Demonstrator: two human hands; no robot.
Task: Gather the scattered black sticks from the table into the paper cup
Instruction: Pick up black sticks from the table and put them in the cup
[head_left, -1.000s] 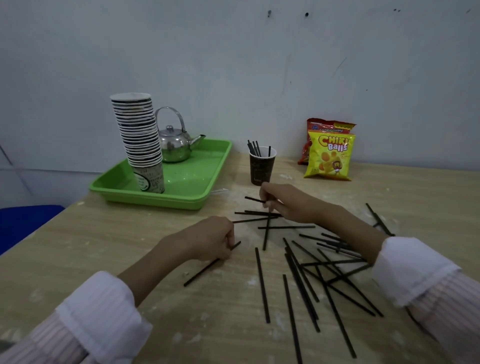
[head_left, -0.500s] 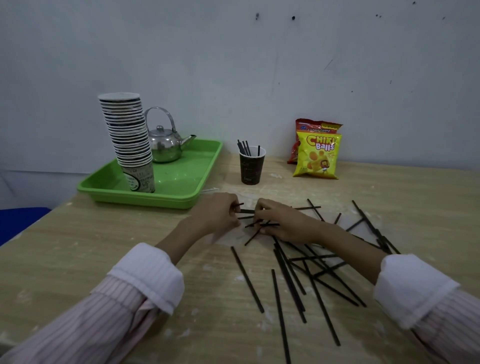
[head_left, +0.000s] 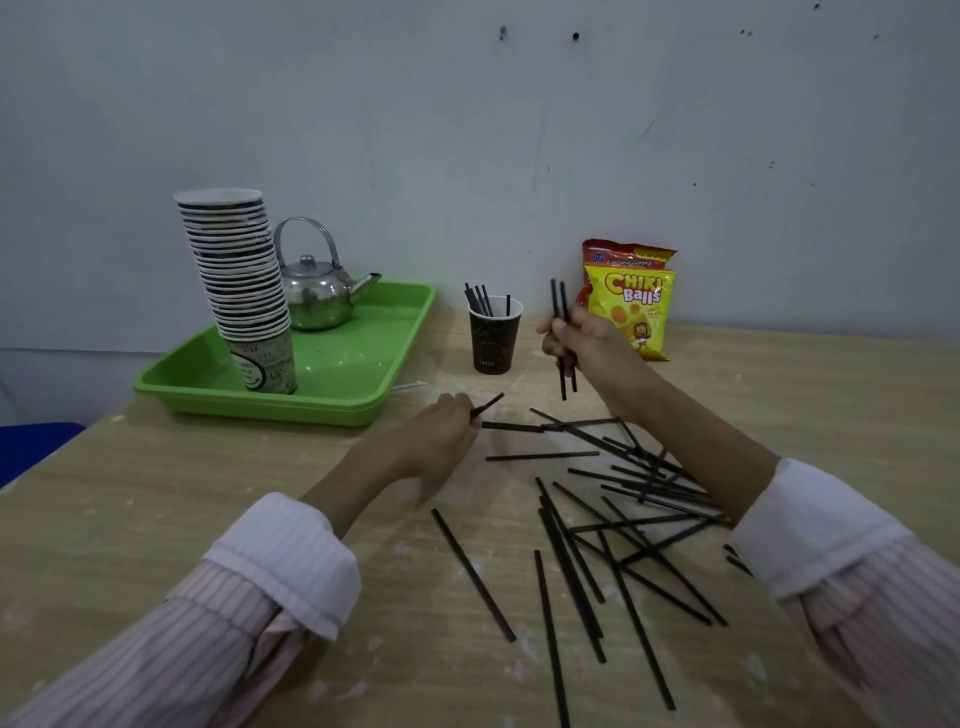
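Tray (head_left: 291, 413) with cup stack (head_left: 236, 280) and kettle (head_left: 317, 301) far left; bare counter (head_left: 156, 519) near left. Left hand (head_left: 441, 436) low on counter, pinching one stick (head_left: 487, 404); cup (head_left: 493, 338) upright, several sticks inside; right hand (head_left: 582, 343) above counter just right of cup, gripping two sticks (head_left: 558, 301) upright. Loose sticks (head_left: 571, 561) scattered centre-right, crossing.

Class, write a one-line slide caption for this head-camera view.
Right hand holds two black sticks upright beside the paper cup; left hand pinches a third stick.

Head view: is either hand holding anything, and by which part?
Right hand grips two upright sticks near mid-length; left hand pinches one stick by its near end.
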